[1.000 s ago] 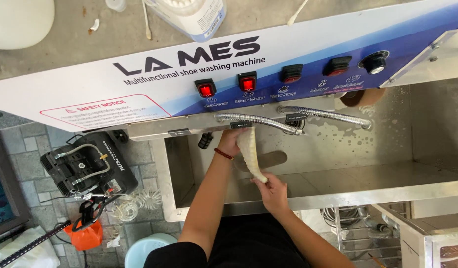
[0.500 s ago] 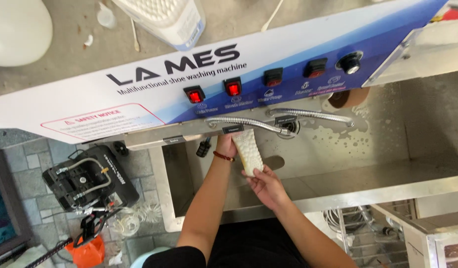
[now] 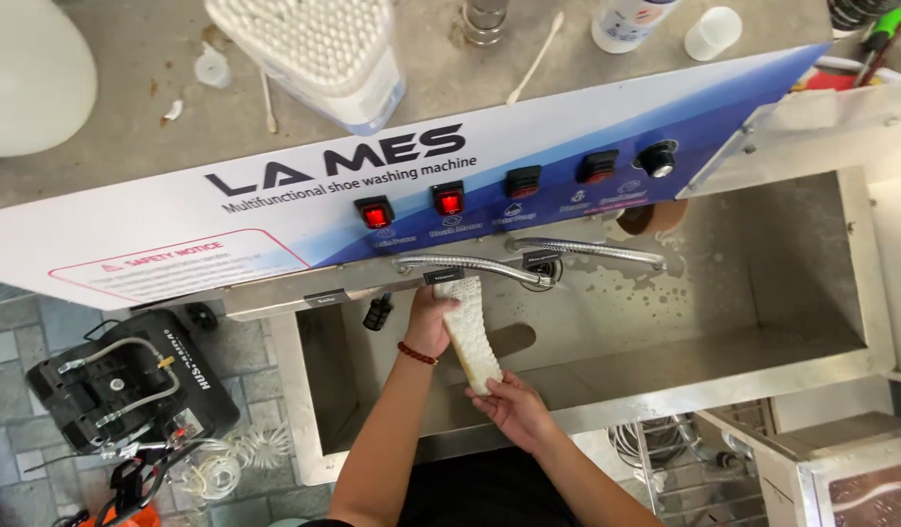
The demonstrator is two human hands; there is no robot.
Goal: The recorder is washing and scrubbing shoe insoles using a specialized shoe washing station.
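A white textured shoe insole (image 3: 470,332) is held upright inside the steel wash basin (image 3: 763,361), just under a flexible metal hose (image 3: 465,263). My left hand (image 3: 429,322), with a red bead bracelet at the wrist, grips the insole's upper end near the hose. Gripping its lower end is my right hand (image 3: 509,402), close to the basin's front rim. A second metal hose (image 3: 587,249) runs to the right along the back wall.
Above the basin is a white and blue control panel (image 3: 529,181) with two lit red switches. A box of cotton swabs (image 3: 309,49) and a small white cup (image 3: 712,31) sit on the shelf behind. A black machine (image 3: 128,385) stands on the tiled floor at left.
The view has shifted down and left. Both hands still hold the insole, which has risen slightly toward the hose.
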